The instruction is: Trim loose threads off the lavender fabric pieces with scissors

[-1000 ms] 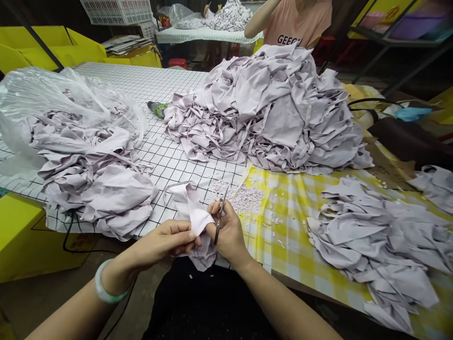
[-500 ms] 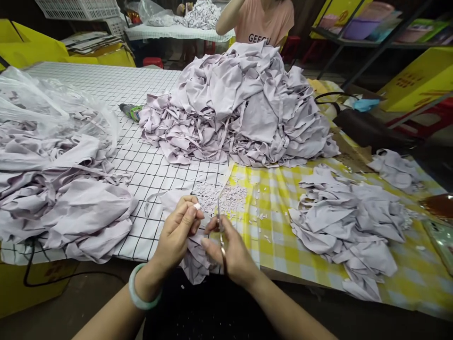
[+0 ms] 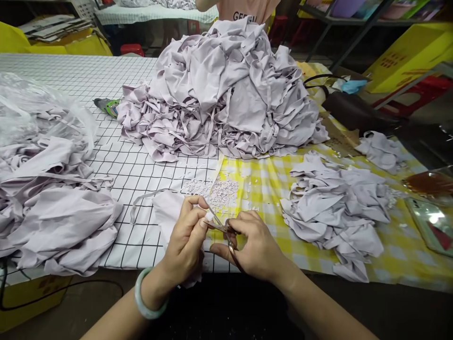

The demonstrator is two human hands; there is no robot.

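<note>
My left hand (image 3: 186, 241), a pale green bangle (image 3: 139, 297) on its wrist, pinches a pale lilac fabric piece (image 3: 163, 210). A small white tab (image 3: 209, 216) sticks out at the fingertips. Part of the fabric is hidden behind the hand; a thin strap (image 3: 136, 204) curves out to its left. In my right hand (image 3: 260, 243) is a pair of scissors (image 3: 220, 225), fingers and thumb in the handles. Its blades are apart, with the tab between them or right beside them; I cannot tell which. Many tiny clippings (image 3: 224, 192) lie just beyond both hands.
A big heap of lilac fabric (image 3: 226, 89) stands at the back. More fabric lies in a left pile (image 3: 60, 222) by a clear plastic bag (image 3: 53, 104), and in a right pile (image 3: 336, 208). A phone (image 3: 430, 226) rests far right. Someone in a pink shirt (image 3: 244, 9) is behind.
The scissors have tilted left, and their blades, upright before, now reach the white tab at my left fingertips. My two hands have come closer together. The view has shifted slightly down and right.
</note>
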